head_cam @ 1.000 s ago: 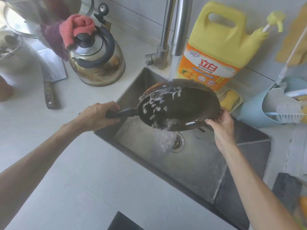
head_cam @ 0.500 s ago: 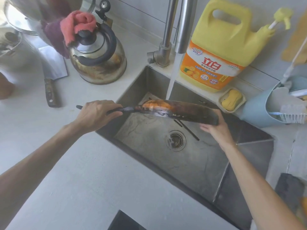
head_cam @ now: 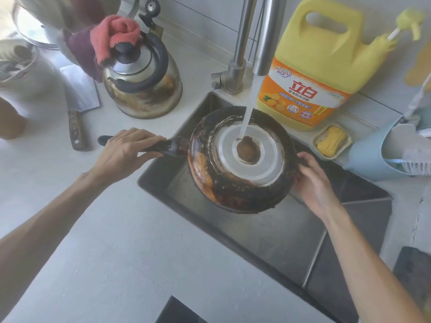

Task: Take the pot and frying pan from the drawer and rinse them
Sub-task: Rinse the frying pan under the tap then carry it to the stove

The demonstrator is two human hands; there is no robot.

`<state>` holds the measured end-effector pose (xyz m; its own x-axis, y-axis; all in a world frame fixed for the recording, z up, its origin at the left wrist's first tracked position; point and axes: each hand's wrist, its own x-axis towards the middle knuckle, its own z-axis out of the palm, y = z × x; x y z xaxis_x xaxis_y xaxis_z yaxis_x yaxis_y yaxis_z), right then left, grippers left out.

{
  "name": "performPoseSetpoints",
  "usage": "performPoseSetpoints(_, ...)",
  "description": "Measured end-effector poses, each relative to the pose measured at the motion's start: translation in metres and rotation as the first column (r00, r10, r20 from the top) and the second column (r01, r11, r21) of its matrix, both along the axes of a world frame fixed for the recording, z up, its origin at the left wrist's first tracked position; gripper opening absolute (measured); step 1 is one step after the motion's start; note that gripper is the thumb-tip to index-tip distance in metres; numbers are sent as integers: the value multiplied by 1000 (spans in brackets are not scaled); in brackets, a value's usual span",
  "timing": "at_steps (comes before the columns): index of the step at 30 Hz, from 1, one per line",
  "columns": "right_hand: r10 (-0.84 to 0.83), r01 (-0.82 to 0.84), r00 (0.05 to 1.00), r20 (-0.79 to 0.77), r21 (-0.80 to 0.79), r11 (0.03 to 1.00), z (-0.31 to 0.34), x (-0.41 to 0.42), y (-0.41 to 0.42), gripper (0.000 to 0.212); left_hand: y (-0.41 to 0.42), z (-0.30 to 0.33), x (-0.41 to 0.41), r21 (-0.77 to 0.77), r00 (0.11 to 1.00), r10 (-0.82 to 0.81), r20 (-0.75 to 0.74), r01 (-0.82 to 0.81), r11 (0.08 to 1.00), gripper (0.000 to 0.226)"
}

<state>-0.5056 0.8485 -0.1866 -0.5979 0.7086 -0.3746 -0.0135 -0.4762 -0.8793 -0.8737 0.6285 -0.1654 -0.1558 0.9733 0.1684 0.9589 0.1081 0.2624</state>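
Note:
The frying pan (head_cam: 235, 192) hangs upside down over the steel sink (head_cam: 275, 231), its burnt, stained underside and silver base disc facing up. Water from the tap (head_cam: 263, 36) runs onto the middle of that disc. My left hand (head_cam: 126, 152) is closed around the pan's black handle at the sink's left edge. My right hand (head_cam: 314, 183) grips the pan's rim on the right side. A steel pot (head_cam: 35, 19) shows only partly at the top left corner.
A stained kettle (head_cam: 142, 89) with a pink cloth on it stands left of the tap. A cleaver (head_cam: 79, 106) lies on the white counter. A yellow detergent jug (head_cam: 312, 66), a soap dish (head_cam: 331, 139) and a blue brush holder (head_cam: 373, 159) line the sink's back right.
The pan has been turned over from inside-up, through edge-on, to bottom-up. Water that fell into the pan's inside falls on its underside now. Both hands kept their hold.

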Motion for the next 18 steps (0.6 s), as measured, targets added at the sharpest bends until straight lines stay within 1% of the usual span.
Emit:
performPoseSetpoints(1, 49, -49, 999, 4, 33, 998, 2, 4, 0, 14, 0, -2, -2, -2, 1000, 5, 0, -5, 1000, 40)
performPoseSetpoints(4, 228, -240, 966, 120, 97, 966, 11, 10, 0, 57, -1, -7, -7, -15, 1000, 23, 9, -23, 1000, 34)
performPoseSetpoints(5, 273, -292, 949, 158, 113, 950, 14, 10, 0, 66, -1, -8, -9, -21, 999, 27, 20, -27, 999, 34)
performPoseSetpoints(6, 298, -325, 936, 188, 128, 937, 15, 8, 0, 70, -1, -10, -11, -26, 999, 30, 30, -29, 999, 34)
performPoseSetpoints(9, 307, -345, 926, 221, 160, 925, 16, 1, -2, 76, -2, -11, -14, -22, 998, 40, 41, -39, 999, 33)
performPoseSetpoints(11, 317, -355, 920, 229, 151, 922, 16, -3, -2, 89, -2, -11, -15, -13, 998, 54, 36, -53, 998, 32)
performPoseSetpoints(13, 339, -379, 908, 245, 140, 915, 17, -6, -3, 106, -1, -10, -15, -10, 997, 69, 38, -69, 998, 31)
performPoseSetpoints(15, 355, -399, 897, 262, 139, 906, 17, -8, -1, 112, -1, -9, -16, -11, 997, 69, 40, -68, 998, 31)
performPoseSetpoints(18, 365, -408, 892, 266, 131, 903, 20, -12, 2, 119, -1, -7, -19, -5, 995, 59, 81, -59, 998, 30)
